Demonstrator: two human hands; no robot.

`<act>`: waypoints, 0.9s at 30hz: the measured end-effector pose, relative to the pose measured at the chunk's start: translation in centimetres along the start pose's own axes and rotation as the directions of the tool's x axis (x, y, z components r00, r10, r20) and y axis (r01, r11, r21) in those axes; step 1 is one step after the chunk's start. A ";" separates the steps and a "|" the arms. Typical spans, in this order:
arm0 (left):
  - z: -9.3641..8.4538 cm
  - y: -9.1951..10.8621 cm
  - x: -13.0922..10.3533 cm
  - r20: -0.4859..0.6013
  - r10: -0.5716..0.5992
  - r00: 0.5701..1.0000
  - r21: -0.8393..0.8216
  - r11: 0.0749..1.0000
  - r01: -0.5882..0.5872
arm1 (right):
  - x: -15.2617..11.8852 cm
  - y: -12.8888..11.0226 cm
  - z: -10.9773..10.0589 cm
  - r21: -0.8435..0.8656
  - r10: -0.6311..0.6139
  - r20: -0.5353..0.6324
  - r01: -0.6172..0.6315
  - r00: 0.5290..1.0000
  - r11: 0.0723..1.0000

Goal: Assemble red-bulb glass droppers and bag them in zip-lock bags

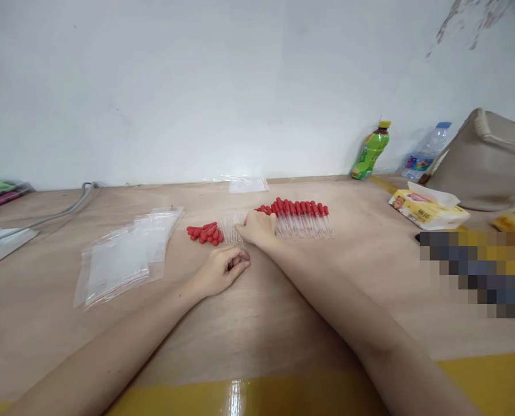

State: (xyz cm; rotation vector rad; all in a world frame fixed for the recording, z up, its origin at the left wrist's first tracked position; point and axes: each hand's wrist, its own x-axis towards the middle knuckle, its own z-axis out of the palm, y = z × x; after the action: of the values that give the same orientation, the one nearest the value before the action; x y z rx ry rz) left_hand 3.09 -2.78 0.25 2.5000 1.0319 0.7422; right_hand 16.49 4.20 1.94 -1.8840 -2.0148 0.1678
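My right hand [258,229] reaches over the row of small items, between clear thin tubes [230,229] and droppers with red bulbs [303,216]. Its fingers are bent and partly hidden behind the hand; what they hold, if anything, does not show. The thumb points left, at the tubes. Lower and to the left, my left hand [223,270] rests on the table with its fingers curled and thumb closed toward them, nothing visible in it. Just beyond it lies a pile of loose red rubber bulbs [205,233]. The droppers lie side by side, bulbs toward the wall.
Clear zip bags [119,263] lie overlapping at left, near a grey cable [62,209]. Another clear packet [247,185] sits by the wall. At right stand a green bottle [371,151], a clear bottle [426,151], a tissue pack [428,209] and a beige bag [486,162].
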 end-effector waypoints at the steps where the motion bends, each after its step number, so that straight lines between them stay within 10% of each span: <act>1: 0.0 0.0 0.0 -0.002 0.006 1.000 0.002 1.000 -0.006 | 0.1 -0.3 0.1 -0.002 0.018 0.009 -0.018 1.000 1.000; 6: 0.1 0.2 -0.1 -0.050 0.023 0.998 0.059 0.998 -0.020 | 0.5 -1.4 -0.1 0.003 0.076 0.054 -0.076 0.996 0.997; 12: -2.5 -1.5 0.3 -0.459 -0.101 0.883 0.314 0.911 0.267 | -0.1 -0.9 -0.7 0.057 0.015 0.019 -0.016 1.000 0.998; 20: -4.2 -5.5 0.6 -0.527 -0.296 0.797 0.230 0.853 0.468 | -5.1 6.0 -1.9 0.106 -0.180 -0.315 0.223 0.932 0.969; 27: -4.0 -5.4 0.9 -0.600 -0.257 0.757 0.220 0.857 0.466 | -8.1 10.4 -1.8 0.126 -0.340 -0.345 0.402 0.875 0.907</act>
State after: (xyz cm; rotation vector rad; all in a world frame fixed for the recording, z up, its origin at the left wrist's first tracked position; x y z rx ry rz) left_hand -1.69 1.95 1.14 2.2590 1.9643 1.2859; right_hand 27.13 -3.06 -1.39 -1.2778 -2.0067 -0.0412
